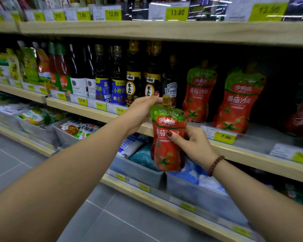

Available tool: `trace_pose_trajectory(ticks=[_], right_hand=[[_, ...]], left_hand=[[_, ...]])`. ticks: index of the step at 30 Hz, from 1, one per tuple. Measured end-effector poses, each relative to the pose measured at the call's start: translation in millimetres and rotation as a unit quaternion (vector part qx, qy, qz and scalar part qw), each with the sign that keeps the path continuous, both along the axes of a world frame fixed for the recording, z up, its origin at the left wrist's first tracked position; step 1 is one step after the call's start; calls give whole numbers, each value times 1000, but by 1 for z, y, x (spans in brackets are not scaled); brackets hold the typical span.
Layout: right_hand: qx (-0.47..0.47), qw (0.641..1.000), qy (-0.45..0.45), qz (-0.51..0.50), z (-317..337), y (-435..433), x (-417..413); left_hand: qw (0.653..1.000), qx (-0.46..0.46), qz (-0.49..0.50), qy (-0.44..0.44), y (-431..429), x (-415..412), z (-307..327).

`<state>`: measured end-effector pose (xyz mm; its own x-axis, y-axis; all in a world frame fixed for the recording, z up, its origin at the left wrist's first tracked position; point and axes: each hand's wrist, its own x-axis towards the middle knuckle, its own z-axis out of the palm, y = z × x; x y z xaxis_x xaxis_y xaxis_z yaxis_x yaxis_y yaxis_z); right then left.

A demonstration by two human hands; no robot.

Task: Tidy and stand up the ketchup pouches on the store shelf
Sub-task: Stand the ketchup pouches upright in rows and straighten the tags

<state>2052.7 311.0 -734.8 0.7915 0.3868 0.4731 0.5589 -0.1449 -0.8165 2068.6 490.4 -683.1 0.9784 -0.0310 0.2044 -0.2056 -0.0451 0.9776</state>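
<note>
Head view: left hand (141,109) and right hand (192,144) are holding a ketchup pouch (164,154) before the shelf (248,154) edge.
Left is gripping its spout end, right is pinching its middle; two more pouches (197,95) (238,102) are standing behind.

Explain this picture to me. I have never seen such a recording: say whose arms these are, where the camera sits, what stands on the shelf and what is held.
No machine here: a person works with bare hands, filmed by one camera worn on the head, looking forward and down. The left hand holds a red ketchup pouch near its cap; the right hand pinches its middle, in front of the shelf. On that shelf two matching pouches stand upright, dark sauce bottles to their left, a yellow 7.90 price tag on the edge.
</note>
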Motion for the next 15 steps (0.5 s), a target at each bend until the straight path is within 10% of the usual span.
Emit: trace_pose_trajectory(ticks=[15], right_hand=[[151,980,115,-56,83,-50,29]], left_hand=[[994,14,-108,0,-51,0,-1]])
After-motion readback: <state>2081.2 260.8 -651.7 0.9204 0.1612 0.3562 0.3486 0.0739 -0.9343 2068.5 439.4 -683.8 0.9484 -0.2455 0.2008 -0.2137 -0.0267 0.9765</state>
